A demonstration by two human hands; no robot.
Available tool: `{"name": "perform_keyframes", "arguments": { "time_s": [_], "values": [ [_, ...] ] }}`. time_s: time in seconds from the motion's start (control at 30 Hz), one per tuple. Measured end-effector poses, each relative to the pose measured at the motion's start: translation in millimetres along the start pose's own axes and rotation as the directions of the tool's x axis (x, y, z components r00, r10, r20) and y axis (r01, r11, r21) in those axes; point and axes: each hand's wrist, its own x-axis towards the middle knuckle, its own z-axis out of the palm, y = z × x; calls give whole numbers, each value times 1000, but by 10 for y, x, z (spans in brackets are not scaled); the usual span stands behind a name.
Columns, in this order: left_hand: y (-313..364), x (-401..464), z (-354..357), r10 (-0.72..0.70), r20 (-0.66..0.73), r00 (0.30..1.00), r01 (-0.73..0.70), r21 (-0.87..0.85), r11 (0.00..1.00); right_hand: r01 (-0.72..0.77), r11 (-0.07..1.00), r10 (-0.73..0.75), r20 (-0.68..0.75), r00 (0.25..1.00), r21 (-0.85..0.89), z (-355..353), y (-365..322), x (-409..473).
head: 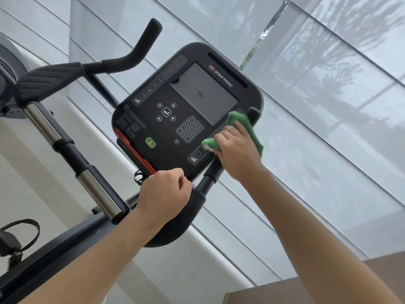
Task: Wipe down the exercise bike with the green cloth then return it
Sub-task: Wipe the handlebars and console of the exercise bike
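The exercise bike's black console [184, 110] fills the middle of the tilted head view, with a dark screen, a keypad and a green button. My right hand [236, 150] presses a bunched green cloth [243, 125] against the console's lower right edge, beside the right handlebar stub. The cloth pokes out above and to the left of my fingers. My left hand [164, 194] is closed around the console's bottom edge, just above the padded black handlebar rest [186, 218].
The left handlebar [122, 60] with chrome grip sections [41, 121] reaches up and left. A pedal with a strap [13, 240] shows at the lower left. Behind the bike is a window with pale blinds [328, 106]. A brown surface [383, 270] lies at the lower right.
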Motion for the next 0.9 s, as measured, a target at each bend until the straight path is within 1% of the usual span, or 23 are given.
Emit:
{"name": "perform_keyframes", "arguments": {
  "time_s": [0.03,0.13,0.23,0.33,0.4,0.53,0.6,0.7,0.73,0.8,0.83,0.9],
  "values": [
    [-3,-1,-4,1,-1,1000,-1,-1,1000,1,998,-3,32,999,64,64,-81,-35],
    [-20,-51,-34,3,-12,1000,-3,11,1000,-59,978,35,121,992,199,140,-220,-74],
    [-53,-130,-86,34,-14,999,-33,57,998,-116,930,65,154,986,348,76,-332,-146],
    [-66,-160,-112,44,-19,999,-42,57,997,-170,851,109,149,983,497,10,-488,-292],
    [-62,-153,-117,39,-35,999,-38,29,999,-182,806,124,139,982,563,1,-621,-457],
    [-87,-115,-139,-50,-69,996,37,-171,984,-204,715,183,102,978,669,8,-883,-787],
    [-80,-108,-148,-64,-67,996,51,-185,981,-208,679,198,96,975,704,10,-891,-836],
    [-41,-111,-145,-54,-55,997,43,-194,980,-182,648,175,88,981,740,-19,-756,-827],
    [-30,-111,-148,-54,-50,997,43,-200,979,-178,635,198,64,978,752,-49,-704,-813],
    [-14,-105,-138,-44,-34,998,37,-189,981,-186,611,320,-25,947,770,-125,-571,-753],
    [-3,-105,-127,-31,-24,999,26,-175,984,-200,598,405,-77,911,776,-160,-490,-704],
    [28,-106,-101,-4,15,1000,6,-131,991,-245,594,556,-172,813,766,-148,-329,-594]
  ]
}}
